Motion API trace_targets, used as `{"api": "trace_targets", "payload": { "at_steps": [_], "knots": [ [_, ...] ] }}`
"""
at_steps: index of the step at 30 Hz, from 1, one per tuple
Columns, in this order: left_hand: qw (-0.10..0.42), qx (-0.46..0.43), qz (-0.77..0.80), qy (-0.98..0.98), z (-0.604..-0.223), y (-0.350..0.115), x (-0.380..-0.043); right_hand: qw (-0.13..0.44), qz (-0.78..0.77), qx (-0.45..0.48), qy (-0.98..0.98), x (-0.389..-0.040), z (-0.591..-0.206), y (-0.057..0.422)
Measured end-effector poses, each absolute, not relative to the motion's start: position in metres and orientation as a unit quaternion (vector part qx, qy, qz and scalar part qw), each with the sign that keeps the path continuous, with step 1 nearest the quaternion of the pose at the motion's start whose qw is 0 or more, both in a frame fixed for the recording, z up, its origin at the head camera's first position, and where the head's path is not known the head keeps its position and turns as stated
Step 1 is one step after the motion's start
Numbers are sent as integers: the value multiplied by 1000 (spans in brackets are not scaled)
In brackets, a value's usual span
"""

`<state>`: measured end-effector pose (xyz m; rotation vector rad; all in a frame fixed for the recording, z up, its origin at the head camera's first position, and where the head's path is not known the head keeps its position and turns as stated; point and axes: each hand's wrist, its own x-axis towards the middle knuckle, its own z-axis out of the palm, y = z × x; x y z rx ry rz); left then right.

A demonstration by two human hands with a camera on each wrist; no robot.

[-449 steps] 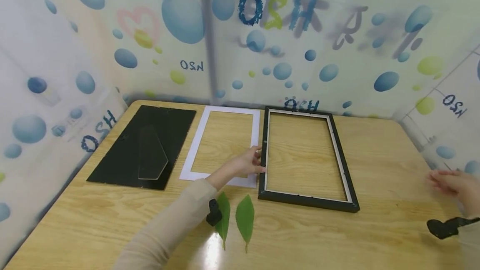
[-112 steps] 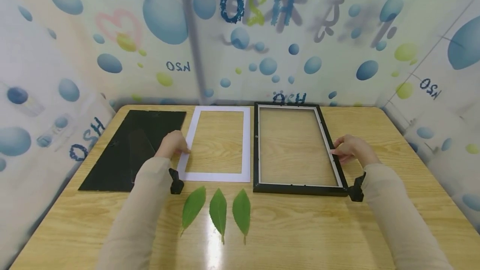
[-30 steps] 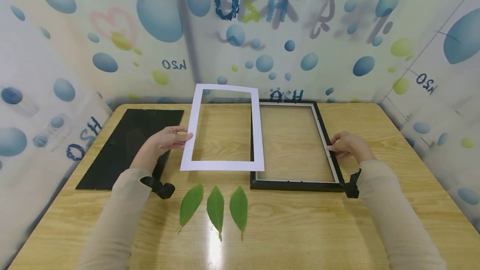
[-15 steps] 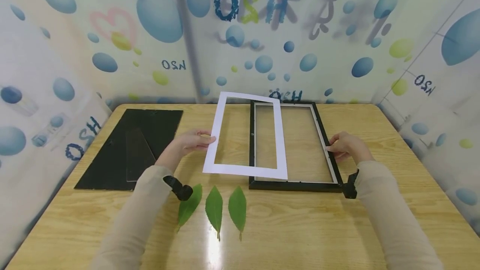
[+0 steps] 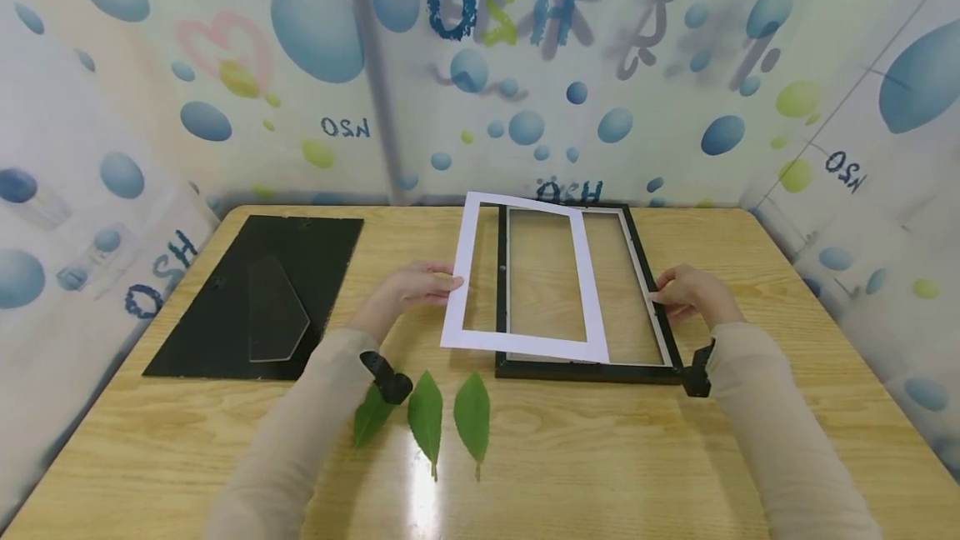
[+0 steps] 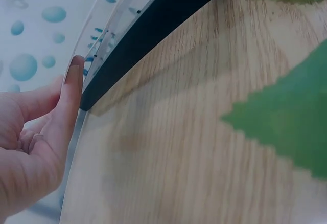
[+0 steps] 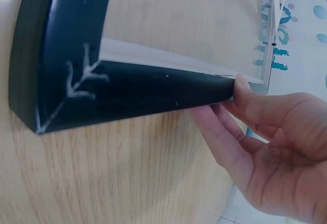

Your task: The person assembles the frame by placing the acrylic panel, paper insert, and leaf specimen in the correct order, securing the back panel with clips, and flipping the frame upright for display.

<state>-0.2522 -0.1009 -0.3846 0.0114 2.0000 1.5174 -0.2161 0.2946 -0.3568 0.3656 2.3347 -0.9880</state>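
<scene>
My left hand (image 5: 422, 285) pinches the left edge of a white picture mat (image 5: 525, 347) between thumb and fingers. The mat is tilted and overlaps the left part of a black picture frame (image 5: 592, 372) in the head view. From the right, my right hand (image 5: 693, 292) grips the frame's side, thumb on top and fingers below, as the right wrist view shows at the frame's edge (image 7: 153, 88). The left wrist view catches the left hand (image 6: 46, 127) side-on, with the mat's thin edge at its fingertips and the frame (image 6: 148, 35) beyond.
A black backing board (image 5: 225, 298) with a folded stand lies on the left of the wooden table (image 5: 637, 465). Three green leaves lie in front: one leaf (image 5: 472, 419) right, one leaf (image 5: 426, 415) in the middle, one leaf (image 5: 371, 419) partly under the left wrist camera. A patterned curtain hangs behind.
Lifted from the table between the backing board and frame, the mat has moved right over the frame with my left hand. A third leaf has joined the two from earliest; my right hand came to the frame.
</scene>
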Motion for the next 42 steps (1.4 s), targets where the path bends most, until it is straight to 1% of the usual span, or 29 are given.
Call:
{"api": "trace_targets", "payload": {
  "at_steps": [7, 14, 20, 31, 42],
  "knots": [
    [306, -13, 584, 751, -385, -77, -255, 286, -375, 125, 873, -216, -356, 296],
    [309, -5, 582, 752, -384, -53, -255, 285, -369, 122, 877, -216, -357, 296],
    [300, -16, 579, 758, -383, -35, -255, 288, -375, 121, 873, -216, -358, 295],
    [300, -44, 566, 767, -390, -19, -252, 291, -376, 121, 871, -215, -357, 297],
    [281, -28, 510, 813, -390, -6, -247, 289, -368, 134, 874, -216, -357, 296]
  ]
}}
